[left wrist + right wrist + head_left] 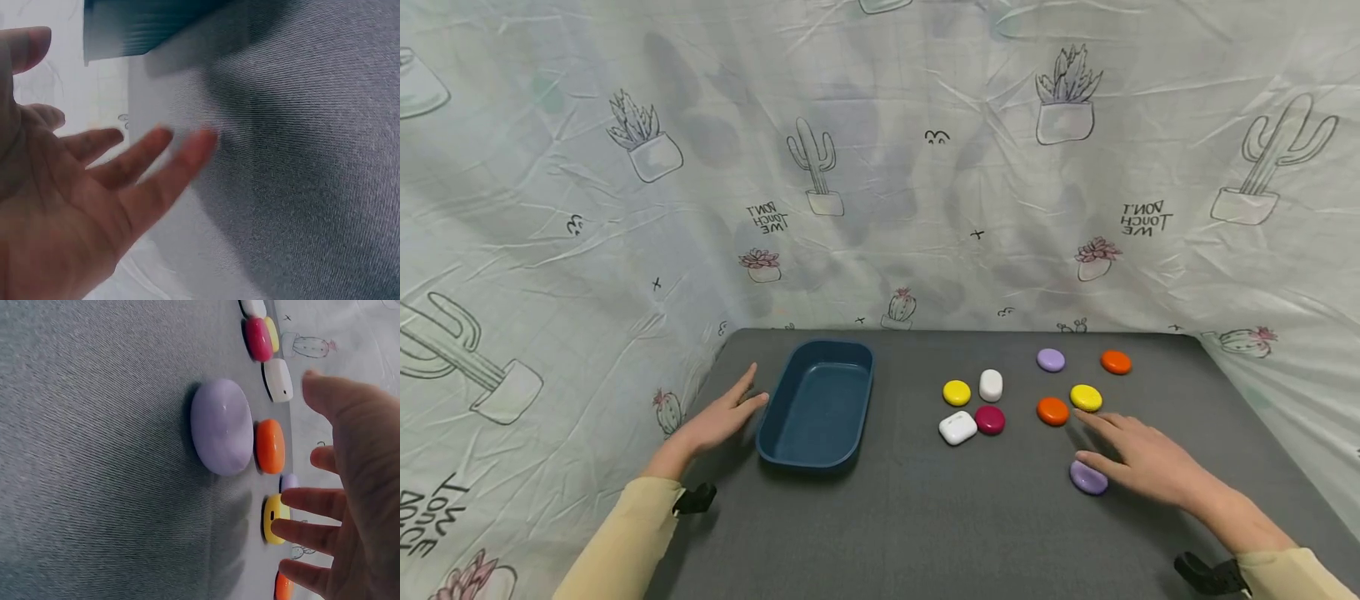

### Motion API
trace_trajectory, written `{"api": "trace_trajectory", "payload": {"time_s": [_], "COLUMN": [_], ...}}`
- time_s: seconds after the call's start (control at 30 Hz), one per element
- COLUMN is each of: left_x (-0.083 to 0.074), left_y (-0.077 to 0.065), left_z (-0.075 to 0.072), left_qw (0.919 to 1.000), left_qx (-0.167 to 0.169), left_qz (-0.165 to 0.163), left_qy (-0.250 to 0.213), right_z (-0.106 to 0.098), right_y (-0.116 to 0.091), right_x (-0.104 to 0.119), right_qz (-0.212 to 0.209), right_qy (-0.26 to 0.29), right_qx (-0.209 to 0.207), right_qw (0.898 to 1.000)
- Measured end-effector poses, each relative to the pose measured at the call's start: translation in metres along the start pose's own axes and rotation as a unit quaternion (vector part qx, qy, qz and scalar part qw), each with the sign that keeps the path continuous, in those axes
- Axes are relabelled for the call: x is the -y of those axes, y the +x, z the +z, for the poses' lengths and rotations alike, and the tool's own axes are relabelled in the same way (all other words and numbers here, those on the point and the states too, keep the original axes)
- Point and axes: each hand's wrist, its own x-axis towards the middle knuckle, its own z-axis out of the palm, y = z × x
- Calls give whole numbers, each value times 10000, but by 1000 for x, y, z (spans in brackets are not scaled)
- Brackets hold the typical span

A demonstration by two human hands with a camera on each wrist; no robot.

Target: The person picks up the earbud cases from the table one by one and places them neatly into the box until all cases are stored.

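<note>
My left hand (pixel 718 419) hovers beside the left wall of a dark blue rectangular tray (pixel 767 450), fingers spread and holding nothing. In the left wrist view its loosely extended fingers (pixel 144 165) show below the tray's corner (pixel 119 34). On the other side, my right hand (pixel 1150 460) reaches over the near lilac pebble-shaped case (pixel 1088 478), its thumb overlapping that case's edge in the head view. Its forefinger points toward a yellow case (pixel 1086 397) and an orange case (pixel 1052 411). The right wrist view shows the palm empty, with a gap between the thumb and the lilac case (pixel 222 427).
Left of the orange case sit another yellow case (pixel 957 392), an upright white one (pixel 991 385), a crimson one (pixel 990 420) and a white one (pixel 958 427). Farther back lie a lilac case (pixel 1051 360) and an orange one (pixel 1116 362). A printed curtain (pixel 880 167) hangs behind the grey table (pixel 925 533).
</note>
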Motion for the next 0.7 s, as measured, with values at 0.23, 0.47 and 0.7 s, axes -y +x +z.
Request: {"api": "trace_trajectory", "payload": {"time_s": [0.23,0.47,0.7], "left_x": [6,14,16], "left_y": [3,11,18], "left_z": [-1,3,5], "left_qw": [9909,9845,9729], "left_qx": [365,518,848], "left_qz": [-271,-396,-392], "left_qy": [-1270,-1628,-2113], "right_z": [6,13,18], "right_y": [-6,-12,-15], "right_x": [2,-1,-4], "right_qz": [-252,-97,-169], "right_qy": [64,276,487], "right_qx": [95,290,266], "right_qw": [9996,9992,9983]}}
